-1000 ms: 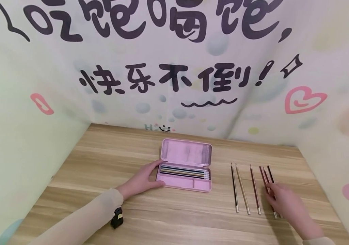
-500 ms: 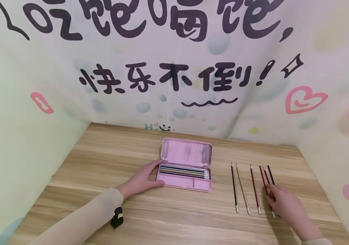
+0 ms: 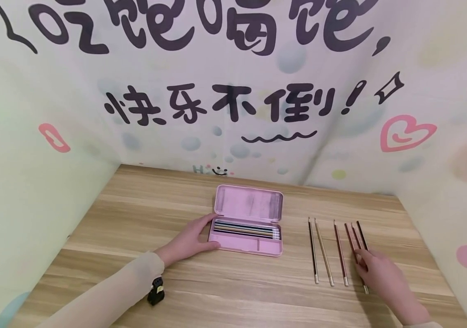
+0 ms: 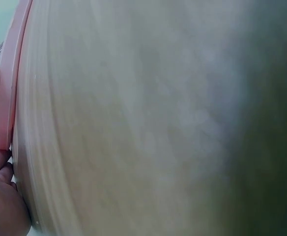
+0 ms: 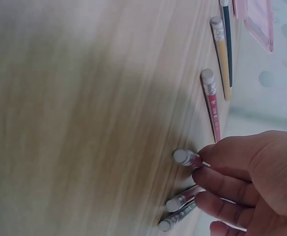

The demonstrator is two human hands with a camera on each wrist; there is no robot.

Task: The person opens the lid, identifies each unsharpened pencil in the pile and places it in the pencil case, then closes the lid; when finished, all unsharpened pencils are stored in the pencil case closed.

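An open pink pencil case (image 3: pixel 233 244) lies on the wooden table, with several pencils (image 3: pixel 243 229) in its back compartment. My left hand (image 3: pixel 190 239) grips the case's left end, thumb at the front corner and fingers behind. In the left wrist view, that hand (image 4: pixel 3 196) is partly cut off beside the pink case (image 4: pixel 8 88). At the right, my right hand (image 3: pixel 387 275) pinches a dark red pencil (image 3: pixel 350 237) near its eraser end. The right wrist view shows its white eraser (image 5: pixel 181 156) by the thumb. Another red pencil (image 3: pixel 356 234) and a black one (image 3: pixel 362 234) lie partly under the hand.
Between case and right hand lie a black pencil (image 3: pixel 313 250), a yellow pencil (image 3: pixel 324 250) and a red pencil (image 3: pixel 341 255), apart from each other, erasers towards me. A printed cloth wall (image 3: pixel 225 150) stands behind the table. A black wrist device (image 3: pixel 156 291) sits on the left sleeve.
The pinched red pencil has shifted slightly left, away from the two beside it. My right hand has moved only a little. The left hand and the case stay put.
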